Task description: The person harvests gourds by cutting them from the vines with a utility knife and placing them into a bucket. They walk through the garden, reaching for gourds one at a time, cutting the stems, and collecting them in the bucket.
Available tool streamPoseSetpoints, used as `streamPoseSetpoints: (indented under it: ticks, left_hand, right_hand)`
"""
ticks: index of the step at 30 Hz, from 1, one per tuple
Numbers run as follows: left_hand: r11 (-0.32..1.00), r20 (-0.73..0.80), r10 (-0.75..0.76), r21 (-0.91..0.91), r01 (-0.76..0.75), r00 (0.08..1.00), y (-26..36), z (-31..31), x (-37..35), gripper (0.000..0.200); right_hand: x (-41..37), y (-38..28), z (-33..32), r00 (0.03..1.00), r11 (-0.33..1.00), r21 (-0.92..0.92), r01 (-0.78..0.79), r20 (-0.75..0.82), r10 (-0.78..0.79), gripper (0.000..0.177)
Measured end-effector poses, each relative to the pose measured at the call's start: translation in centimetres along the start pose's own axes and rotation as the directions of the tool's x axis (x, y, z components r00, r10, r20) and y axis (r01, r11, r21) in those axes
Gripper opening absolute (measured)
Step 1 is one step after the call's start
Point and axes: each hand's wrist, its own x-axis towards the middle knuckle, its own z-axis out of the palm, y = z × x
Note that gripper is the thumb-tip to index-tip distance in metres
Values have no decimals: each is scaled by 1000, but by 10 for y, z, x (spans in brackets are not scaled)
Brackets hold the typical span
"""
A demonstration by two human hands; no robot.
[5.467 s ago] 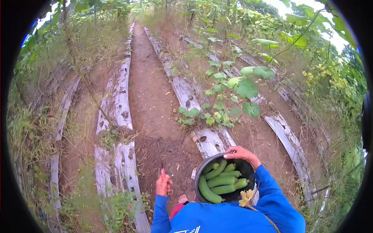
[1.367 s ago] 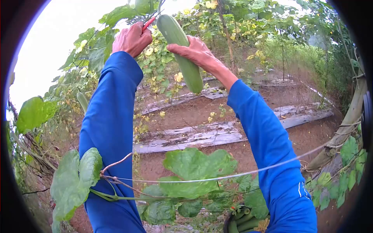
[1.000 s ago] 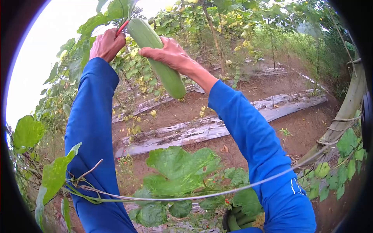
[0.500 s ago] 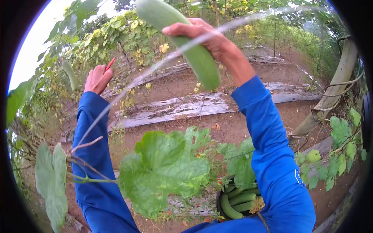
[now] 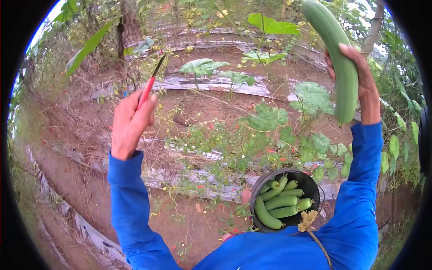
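My right hand [image 5: 360, 67], at the upper right, is closed around a long pale-green luffa gourd [image 5: 344, 74], held upright and slightly tilted. In my left hand [image 5: 132, 121] is a small red-handled knife [image 5: 149, 86]; its thin dark blade points up and to the right. Below and between my arms stands a black bucket [image 5: 254, 198], with several green gourds [image 5: 283, 202] lying inside. A dry tan flower-like tuft on a twisted cord [image 5: 312, 225] hangs in front of the bucket's lower rim.
Leafy vines and large leaves [image 5: 204, 66] hang ahead of me. Strips of silvery plastic mulch [image 5: 211, 85] run across brown soil [image 5: 184, 216]. Low plants with small red fruits [image 5: 270, 150] grow before the bucket. A thick pole [image 5: 373, 29] leans at the upper right.
My view has tilted down, bringing the bucket fully into sight. The gourd in my right hand has shifted right and turned more upright. My left hand now shows the knife's blade.
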Motion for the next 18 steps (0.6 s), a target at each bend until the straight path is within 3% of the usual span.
streamPoseSetpoints:
  ticks: [4,6,7,8,10,12,13,14,16,18]
  left_hand:
    - [935,-59,-246,-279,221,967,-79,26,-118,25]
    - [824,-76,-446,-423,376,892,-139,55,-183,24]
    - [783,-11,-505,-427,453,863,-169,70,-220,24]
    - [686,-29,-621,-503,525,784,-186,79,-248,24]
    - [500,-27,-783,-622,603,621,-225,116,-321,26]
    - [335,-7,-891,-686,646,455,-232,152,-388,27]
    - [257,-4,-930,-720,645,366,-232,167,-421,26]
    - [174,26,-959,-730,661,281,-243,177,-461,27]
    - [10,66,-994,-750,661,90,-252,199,-528,26]
    - [-90,108,-994,-769,633,-10,-247,224,-563,24]
  right_hand:
    - [-108,23,-12,972,986,127,-111,221,81,82]
    - [-143,50,-19,890,953,102,-287,396,225,91]
    - [-157,57,-12,826,918,37,-395,452,337,88]
    - [-151,73,-23,676,871,-104,-480,589,443,78]
    - [-159,97,-16,483,771,-436,-465,605,633,68]
    - [-168,120,-8,336,638,-611,-470,544,769,69]
    - [-179,124,-2,249,455,-689,-564,384,889,66]
    - [-181,139,9,126,488,-723,-488,495,860,62]
    - [-194,172,23,-3,476,-789,-389,518,855,59]
    - [-193,191,44,14,539,-789,-294,560,828,57]
